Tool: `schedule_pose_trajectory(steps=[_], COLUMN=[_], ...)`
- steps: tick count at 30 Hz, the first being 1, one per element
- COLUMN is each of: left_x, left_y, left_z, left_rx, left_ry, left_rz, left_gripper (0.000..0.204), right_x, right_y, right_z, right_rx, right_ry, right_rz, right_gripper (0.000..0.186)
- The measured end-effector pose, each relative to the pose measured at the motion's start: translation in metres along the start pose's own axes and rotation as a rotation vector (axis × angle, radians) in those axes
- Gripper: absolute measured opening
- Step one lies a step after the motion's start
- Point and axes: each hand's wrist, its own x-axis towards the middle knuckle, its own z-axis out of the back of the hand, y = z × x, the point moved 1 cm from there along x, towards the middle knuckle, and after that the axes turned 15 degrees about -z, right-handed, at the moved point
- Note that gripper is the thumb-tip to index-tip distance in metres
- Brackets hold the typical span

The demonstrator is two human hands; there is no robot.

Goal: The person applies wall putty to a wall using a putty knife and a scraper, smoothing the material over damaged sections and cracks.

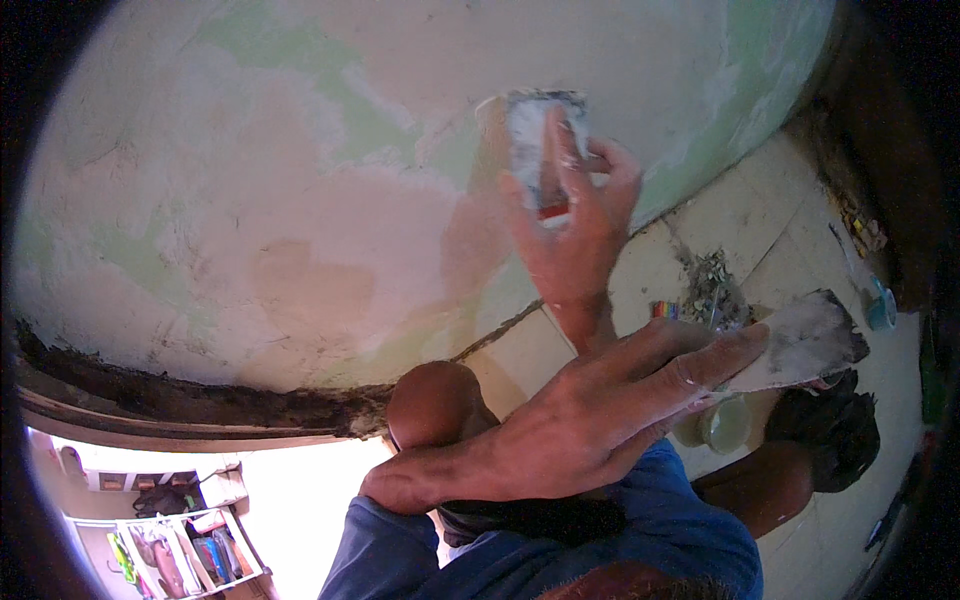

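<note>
The left hand [610, 410] pinches a white-smeared wide scraper [815, 345] in closed fingers, above the floor [770, 215]. Beyond it, the right hand's [580, 235] partly spread fingers grip a smaller scraper [530, 150] against the patchy green wall [290, 80].

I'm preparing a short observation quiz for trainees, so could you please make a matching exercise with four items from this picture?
1. right hand
2. round blue item
3. left hand
4. wall

A. holds a flat blade away from the wall
B. patchy green and pale
C. holds a flat tool at the wall
D. near the picture's right rim

Pairs: 1-C, 2-D, 3-A, 4-B
</note>
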Motion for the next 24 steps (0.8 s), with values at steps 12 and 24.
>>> schedule_pose_trajectory(steps=[12, 24], left_x=[-0.002, -0.003], left_y=[-0.005, -0.007], left_z=[0.006, 0.005], left_rx=[-0.011, 0.026], left_ry=[0.011, -0.017], left_rz=[0.027, 0.037], left_gripper=[0.061, 0.060], right_x=[-0.017, -0.036], right_y=[-0.011, -0.036], right_z=[0.010, 0.011], right_rx=[-0.078, -0.156], right_ry=[0.075, 0.166], right_rz=[0.057, 0.045], right_gripper=[0.073, 0.072])
